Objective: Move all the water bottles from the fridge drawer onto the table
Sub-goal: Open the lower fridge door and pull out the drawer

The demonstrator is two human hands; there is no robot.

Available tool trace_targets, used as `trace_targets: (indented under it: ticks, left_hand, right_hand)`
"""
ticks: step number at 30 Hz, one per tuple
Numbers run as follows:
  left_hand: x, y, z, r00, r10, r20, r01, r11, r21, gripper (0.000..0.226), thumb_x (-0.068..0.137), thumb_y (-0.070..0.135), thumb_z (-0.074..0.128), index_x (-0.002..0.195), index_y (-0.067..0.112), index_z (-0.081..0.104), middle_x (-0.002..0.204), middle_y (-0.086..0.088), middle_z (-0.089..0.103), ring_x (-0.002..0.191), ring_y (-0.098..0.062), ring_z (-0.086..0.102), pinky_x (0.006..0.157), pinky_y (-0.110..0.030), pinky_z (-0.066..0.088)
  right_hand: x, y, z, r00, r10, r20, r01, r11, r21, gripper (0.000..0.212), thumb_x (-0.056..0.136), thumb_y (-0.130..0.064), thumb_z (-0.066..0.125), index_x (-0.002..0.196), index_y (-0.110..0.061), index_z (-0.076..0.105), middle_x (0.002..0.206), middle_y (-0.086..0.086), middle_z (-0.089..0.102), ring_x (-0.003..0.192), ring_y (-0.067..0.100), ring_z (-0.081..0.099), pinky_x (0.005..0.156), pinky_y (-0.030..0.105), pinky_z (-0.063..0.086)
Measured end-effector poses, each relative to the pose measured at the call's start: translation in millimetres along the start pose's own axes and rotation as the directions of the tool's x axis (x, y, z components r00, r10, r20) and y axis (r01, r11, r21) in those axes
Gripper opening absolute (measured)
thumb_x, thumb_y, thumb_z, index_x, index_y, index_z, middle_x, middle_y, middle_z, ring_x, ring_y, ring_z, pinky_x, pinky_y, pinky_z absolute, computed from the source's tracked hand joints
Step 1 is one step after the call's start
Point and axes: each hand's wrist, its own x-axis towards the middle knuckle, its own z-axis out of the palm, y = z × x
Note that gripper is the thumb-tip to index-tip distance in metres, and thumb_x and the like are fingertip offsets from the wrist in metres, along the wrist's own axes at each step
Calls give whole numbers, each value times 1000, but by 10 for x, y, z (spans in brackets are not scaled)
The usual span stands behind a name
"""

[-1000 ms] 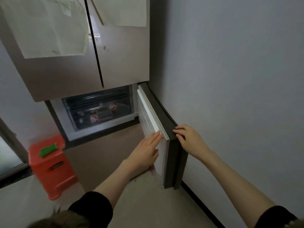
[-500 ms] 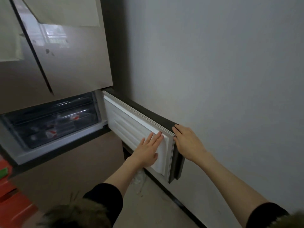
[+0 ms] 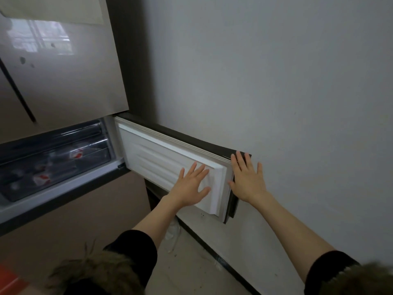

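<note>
Left hand: fingers straight, spread wide, flat against white inner liner of small fridge door, near its free edge. Holds nothing. Right hand: fingers straight, spread, laid over door's dark outer edge, wall just behind. Holds nothing. Door swung fully open toward wall. Farther left: clear fridge drawer in open compartment, shut in place; water bottles with red-white labels lying inside.

Fridge front glossy brushed metal look, reflecting a window. Door liner smooth white ribbed plastic; drawer clear glossy plastic. Wall matt painted, paper sheet matt.
</note>
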Motion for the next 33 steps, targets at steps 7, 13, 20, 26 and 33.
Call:
trace_targets:
  ticks: [7,13,20,26,33]
  left_hand:
    - [-274,-451,-88,991,-93,-93,97,994,46,62,96,46,34,149,24,10,158,3,-2,145,-17,-11,116,-48,-9]
    - [-824,-918,-254,944,-242,-222,246,969,-9,63,95,46,37,148,26,11,158,2,2,145,-16,-8,117,-47,-6]
    - [-1650,-1846,-434,842,-463,-278,498,864,68,68,91,57,29,148,31,2,156,2,-12,139,-14,-22,114,-45,-12]
    - [-2042,-2657,-641,758,-580,-296,628,772,96,68,93,55,31,147,32,-4,156,3,-14,140,-14,-21,113,-44,-15]
    - [-2290,-3594,-705,698,-630,-340,668,744,-6,76,81,69,13,146,34,-5,155,4,-12,140,-14,-19,114,-41,-13]
  right_hand:
    - [58,-417,-39,983,-136,-126,134,991,-19,70,95,-53,29,149,-25,-4,157,6,-15,144,27,-15,113,54,-6]
    - [181,-1075,14,928,-357,-103,358,934,-6,71,93,-58,26,148,-29,-9,157,4,-15,145,26,-14,115,54,-6]
    - [417,-2294,111,838,-540,-80,544,838,46,75,90,-63,30,149,-31,-6,158,4,-9,145,25,-11,113,54,-7]
    - [762,-3425,172,773,-618,-144,630,774,61,77,88,-67,28,147,-34,-8,158,2,-11,145,23,-12,111,50,-12]
    - [1249,-4346,375,728,-677,-108,681,732,9,80,88,-66,33,147,-33,-10,157,3,-14,145,23,-13,112,54,-11]
